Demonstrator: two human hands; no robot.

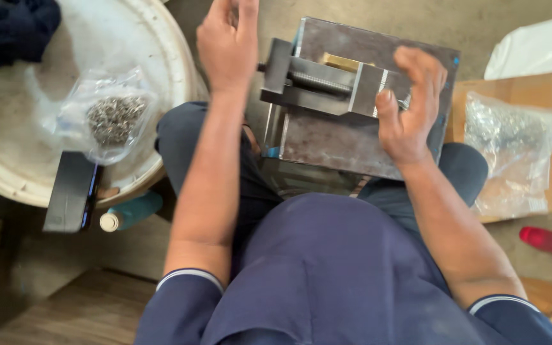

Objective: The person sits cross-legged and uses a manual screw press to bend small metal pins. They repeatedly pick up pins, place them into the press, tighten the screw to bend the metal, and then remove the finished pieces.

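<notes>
Closest in, the person's lap fills the bottom of the view: dark blue shirt, sleeves with a pale stripe at the cuff, both forearms reaching forward over the knees.

The right hand rests at the right end of a small metal vise, fingers curled and pinching something small and shiny at the jaw block; what exactly is pinched cannot be made out. The vise sits on a grey steel plate that lies across the knees. A threaded screw runs along the middle of the vise, and a brass-coloured piece shows just behind it.

The left hand is raised beyond the left end of the vise, back of the hand to the camera, fingers bent; whether it grips anything cannot be told, as the fingertips run out of frame and are blurred.

Left of the person, a white bucket lid holds a clear plastic bag of small metal parts. A black flat object leans at its near rim, with a teal bottle beside it. Dark cloth lies at the far left.

To the right, a cardboard box carries another clear bag of shiny parts. A red bottle lies on the floor nearer in.
</notes>
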